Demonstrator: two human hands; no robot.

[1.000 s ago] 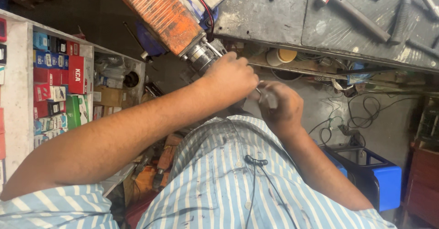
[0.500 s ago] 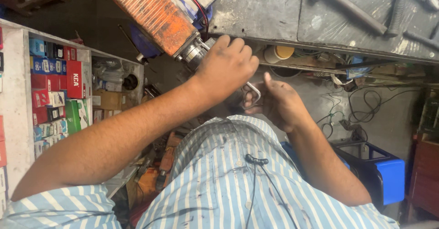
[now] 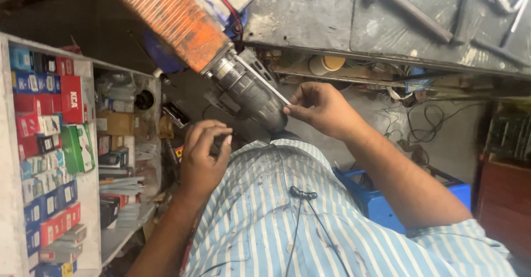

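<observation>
Head view only. Power tool (image 3: pixel 221 61) runs diagonally from 11 o'clock down toward centre: orange ribbed body, dark grey metal nose end, nose resting against the striped shirt (image 3: pixel 287 210). Thin metal strip (image 3: pixel 264 80) lies along the grey nose. Right hand (image 3: pixel 323 110) just right of centre, fingers nearly closed, thumb and fingertips pinching the lower end of that strip. Left hand (image 3: pixel 203 158) at 8 o'clock of the nose, close to it but not touching, fingers curled together on something small and dark; cannot tell what. Workbench (image 3: pixel 332 17) spans 12 to 2 o'clock, with hand tools (image 3: pixel 420 14) lying on it. Shelf (image 3: pixel 88 144) of coloured boxes at 9 o'clock. Blue crate (image 3: pixel 381 199) at 4 o'clock.
</observation>
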